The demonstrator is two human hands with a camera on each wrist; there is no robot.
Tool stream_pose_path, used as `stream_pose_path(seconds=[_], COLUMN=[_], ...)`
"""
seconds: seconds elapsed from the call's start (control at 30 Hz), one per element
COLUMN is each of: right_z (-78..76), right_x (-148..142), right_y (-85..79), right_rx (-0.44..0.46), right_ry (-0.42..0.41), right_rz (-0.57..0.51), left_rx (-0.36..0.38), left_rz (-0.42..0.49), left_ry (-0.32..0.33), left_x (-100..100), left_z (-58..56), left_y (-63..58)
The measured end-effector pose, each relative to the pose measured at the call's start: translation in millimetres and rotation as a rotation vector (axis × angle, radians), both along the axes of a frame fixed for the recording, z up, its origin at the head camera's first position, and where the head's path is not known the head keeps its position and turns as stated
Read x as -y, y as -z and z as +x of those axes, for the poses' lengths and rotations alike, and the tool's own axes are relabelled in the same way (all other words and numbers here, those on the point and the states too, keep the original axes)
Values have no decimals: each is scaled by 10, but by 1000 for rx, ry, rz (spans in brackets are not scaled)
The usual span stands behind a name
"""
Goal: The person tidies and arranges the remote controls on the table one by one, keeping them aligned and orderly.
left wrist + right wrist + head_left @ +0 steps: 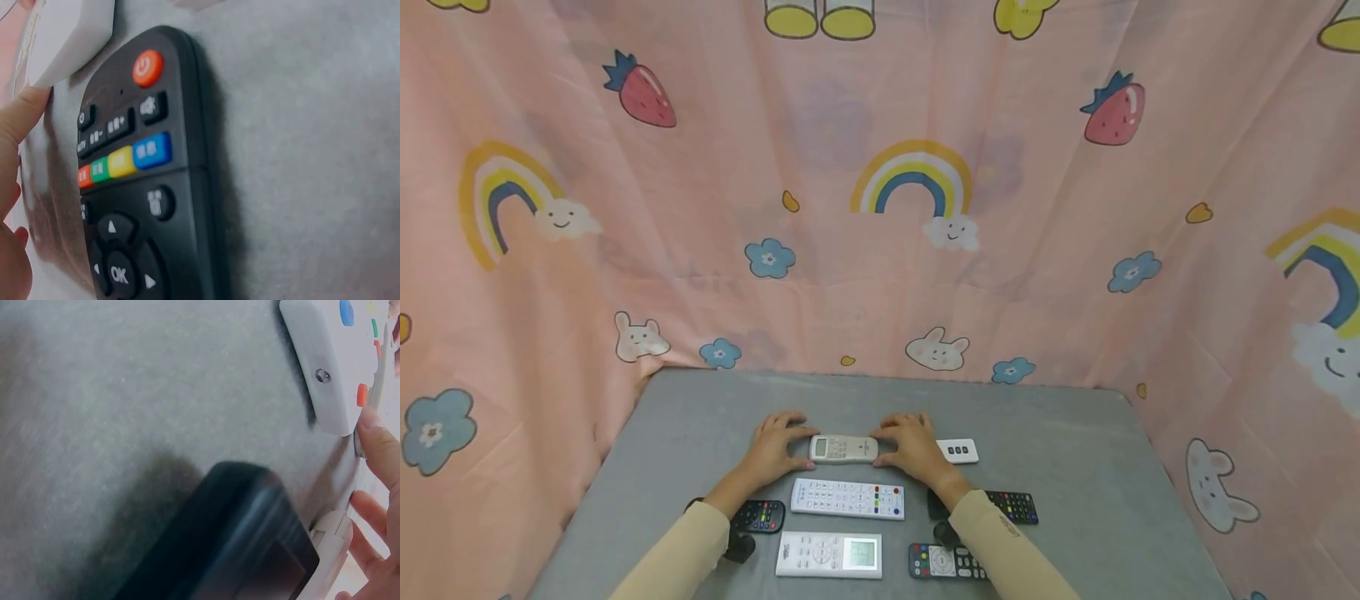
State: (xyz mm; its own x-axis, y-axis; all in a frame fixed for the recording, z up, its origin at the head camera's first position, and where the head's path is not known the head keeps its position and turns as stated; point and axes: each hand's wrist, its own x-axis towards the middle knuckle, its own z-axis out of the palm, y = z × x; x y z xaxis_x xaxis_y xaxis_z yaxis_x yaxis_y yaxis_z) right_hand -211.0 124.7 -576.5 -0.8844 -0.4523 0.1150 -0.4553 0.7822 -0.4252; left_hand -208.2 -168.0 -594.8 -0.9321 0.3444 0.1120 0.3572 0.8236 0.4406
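Observation:
A small off-white remote control (843, 449) with a little display lies crosswise on the grey cloth, far side of the row. My left hand (775, 447) grips its left end, index finger at the far corner and thumb at the near one. At the other end, my right hand (912, 447) holds it the same way. Just nearer lies a white remote with coloured buttons (847, 498). Under my left wrist is a black remote (137, 156), seen large in the left wrist view. In the right wrist view, my right thumb (377, 440) overlaps the white remote's end.
Beside my right hand lies a short white remote (958, 451). Nearer are a white remote with a large display (829, 555) and two black remotes, one upper (1015, 507) and one lower (936, 562), partly under my right arm. A pink patterned curtain (820, 317) hangs behind the grey-covered table (1097, 483).

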Motion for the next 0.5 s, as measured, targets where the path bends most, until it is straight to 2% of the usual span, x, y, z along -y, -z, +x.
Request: stream_pose_path(seconds=[0.23, 0.5], right_z=[-17, -26], right_x=[13, 108], right_y=[-6, -68], right_rx=[13, 30], right_ry=[19, 44], right_rz=[-70, -161], left_rx=[-39, 18], left_rz=[61, 237], left_ry=[-33, -76], left_x=[-10, 21], left_z=[-18, -77], left_y=[-74, -249])
